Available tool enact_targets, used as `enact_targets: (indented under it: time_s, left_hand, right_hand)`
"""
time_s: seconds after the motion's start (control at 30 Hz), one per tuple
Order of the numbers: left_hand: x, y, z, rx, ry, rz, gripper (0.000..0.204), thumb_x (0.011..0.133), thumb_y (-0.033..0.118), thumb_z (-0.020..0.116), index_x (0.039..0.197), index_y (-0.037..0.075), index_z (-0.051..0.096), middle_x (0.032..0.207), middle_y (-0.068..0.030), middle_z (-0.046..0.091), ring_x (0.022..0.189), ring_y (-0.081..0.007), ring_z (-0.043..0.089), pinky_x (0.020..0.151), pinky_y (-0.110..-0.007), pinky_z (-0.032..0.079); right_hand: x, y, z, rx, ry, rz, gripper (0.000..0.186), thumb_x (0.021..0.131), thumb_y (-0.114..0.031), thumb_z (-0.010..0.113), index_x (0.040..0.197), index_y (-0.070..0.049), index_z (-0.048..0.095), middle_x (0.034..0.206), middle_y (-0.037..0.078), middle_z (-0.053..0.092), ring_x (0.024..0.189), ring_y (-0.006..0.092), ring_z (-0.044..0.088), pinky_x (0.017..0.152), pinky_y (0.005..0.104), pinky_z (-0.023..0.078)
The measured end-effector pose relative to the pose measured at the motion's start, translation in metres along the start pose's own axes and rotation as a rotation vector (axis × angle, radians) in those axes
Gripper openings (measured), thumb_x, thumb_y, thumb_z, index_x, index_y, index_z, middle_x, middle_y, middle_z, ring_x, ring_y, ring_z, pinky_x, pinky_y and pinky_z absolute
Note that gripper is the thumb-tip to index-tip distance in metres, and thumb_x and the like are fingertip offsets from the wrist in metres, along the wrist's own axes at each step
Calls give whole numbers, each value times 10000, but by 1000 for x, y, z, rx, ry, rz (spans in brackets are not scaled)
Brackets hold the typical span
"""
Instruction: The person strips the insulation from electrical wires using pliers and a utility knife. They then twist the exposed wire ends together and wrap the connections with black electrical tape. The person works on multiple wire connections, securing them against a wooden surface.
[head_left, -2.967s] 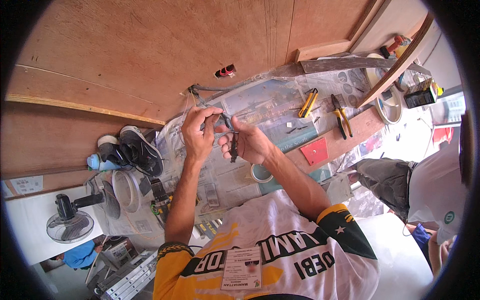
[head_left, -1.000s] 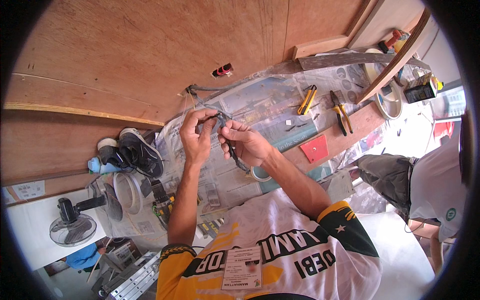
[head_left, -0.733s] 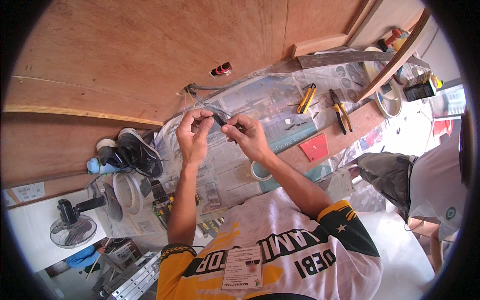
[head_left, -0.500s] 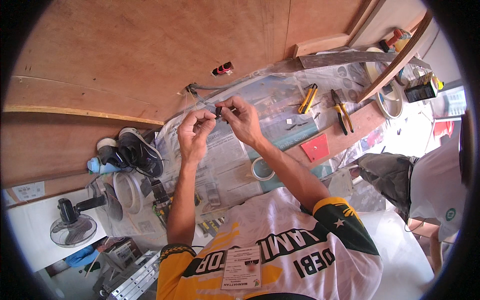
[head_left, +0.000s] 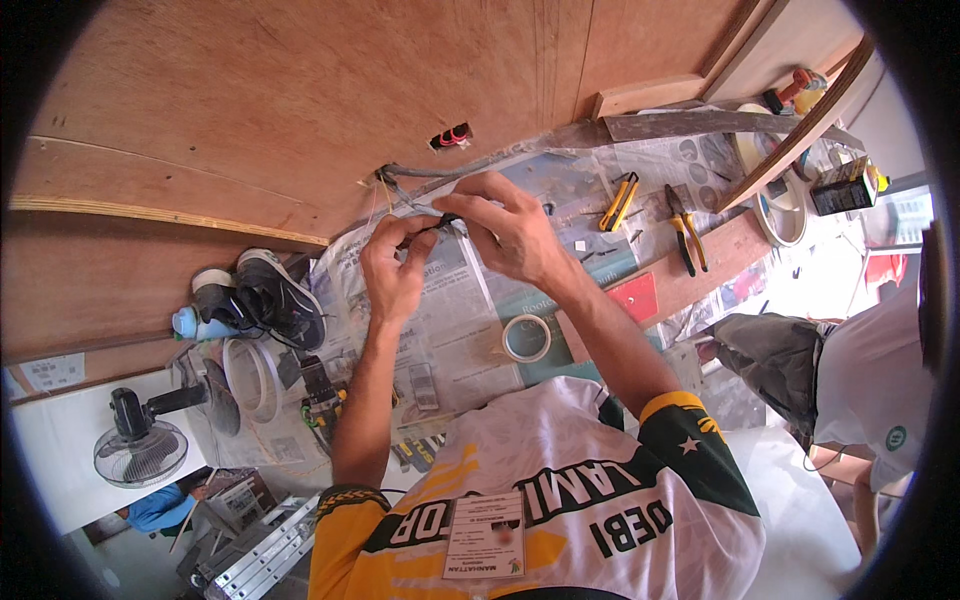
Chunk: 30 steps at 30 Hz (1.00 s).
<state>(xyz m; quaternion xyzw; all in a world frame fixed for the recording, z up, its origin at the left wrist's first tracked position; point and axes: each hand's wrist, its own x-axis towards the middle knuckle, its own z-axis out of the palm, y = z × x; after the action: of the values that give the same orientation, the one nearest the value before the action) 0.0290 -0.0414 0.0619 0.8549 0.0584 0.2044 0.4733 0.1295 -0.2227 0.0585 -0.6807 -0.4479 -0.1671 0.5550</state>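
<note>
Thumb and fingers of my left hand (head_left: 393, 272) are closed on a small black piece (head_left: 449, 219), seemingly soft, at the middle of the bench. My right hand (head_left: 517, 237) pinches the same piece from the other side, its fingertips partly hidden behind the knuckles. Just beyond the hands, a grey cable (head_left: 401, 198) comes from the foot of the plywood wall toward them; whether it joins the black piece I cannot tell. Newspaper (head_left: 455, 325) lies beneath both hands.
Right of my hands lie a yellow utility knife (head_left: 619, 202), pliers (head_left: 686, 230) and a red sheet (head_left: 637, 297) on a board. A tape roll (head_left: 527, 339) sits nearer me. Shoes (head_left: 275, 300) stand left, a drill (head_left: 322, 407) near my left forearm. A person (head_left: 865, 375) is at right.
My right hand has turned and shifted slightly right, its knuckles raised over the black piece. My left hand stays nearly in place, still pinching. The view has shifted a little.
</note>
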Motion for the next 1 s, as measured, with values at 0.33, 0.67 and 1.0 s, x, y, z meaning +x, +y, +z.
enact_targets:
  time_s: [0.33, 0.67, 1.0]
  left_hand:
    - [0, 5, 9, 75, 77, 79, 146, 921, 30, 728, 1057, 54, 776, 923, -73, 694, 860, -218, 660, 765, -352, 511]
    - [3, 2, 7, -10, 57, 30, 146, 951, 44, 719, 1084, 50, 779, 989, -74, 707, 921, -223, 671, 798, -351, 532]
    - [3, 4, 10, -114, -2, -111, 108, 986, 54, 700, 1068, 9, 754, 1063, -37, 715, 942, -131, 660, 819, -300, 530]
  right_hand:
    - [-41, -31, 24, 1278, 138, 1267, 325, 1106, -393, 584, 1116, -74, 652, 922, 25, 648, 728, 162, 659, 681, 340, 559]
    - [-37, -45, 35, 1530, 178, 1269, 190, 1052, -312, 691, 972, -145, 650, 885, -3, 668, 661, 120, 607, 564, 296, 501]
    - [-55, -40, 59, 1354, 188, 1135, 192, 1041, -299, 711, 952, -148, 631, 846, -26, 660, 679, 88, 611, 536, 275, 516]
